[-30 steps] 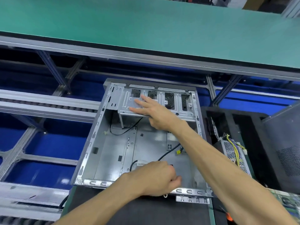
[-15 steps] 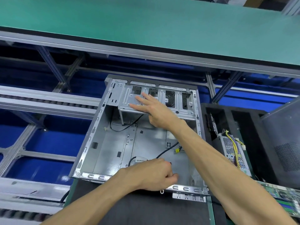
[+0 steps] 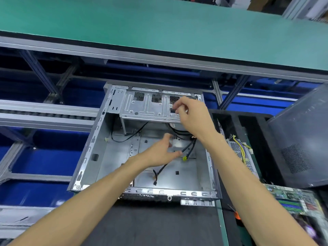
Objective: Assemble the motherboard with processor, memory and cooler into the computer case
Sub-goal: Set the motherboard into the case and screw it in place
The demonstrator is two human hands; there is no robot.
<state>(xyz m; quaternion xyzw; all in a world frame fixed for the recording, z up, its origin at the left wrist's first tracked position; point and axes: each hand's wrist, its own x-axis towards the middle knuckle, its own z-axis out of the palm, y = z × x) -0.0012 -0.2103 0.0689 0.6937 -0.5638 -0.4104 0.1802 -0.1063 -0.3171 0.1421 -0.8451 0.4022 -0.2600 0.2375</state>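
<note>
The open metal computer case [image 3: 88,157] lies on a black mat, its inside bare except for loose black cables [image 3: 159,172] and one yellow connector [image 3: 184,158]. My left hand [image 3: 162,153] reaches into the case with fingers spread, a fingertip touching a black cable beside the yellow connector. My right hand [image 3: 191,114] is over the right end of the drive cage [image 3: 142,109], fingers curled, pinching a small black cable end [image 3: 174,110]. The motherboard [image 3: 292,201] lies outside the case at the lower right, partly cut off.
A power supply with yellow wires [image 3: 239,151] sits in black foam right of the case. A dark case panel [image 3: 298,139] stands at the far right. An orange-handled tool [image 3: 237,215] lies by the mat. A green shelf [image 3: 159,23] overhangs behind; conveyor rails [image 3: 44,118] run on the left.
My left hand left the case's front rim and moved into the case toward the cables, opening. My right hand slid right along the drive cage and curled its fingers on a black piece.
</note>
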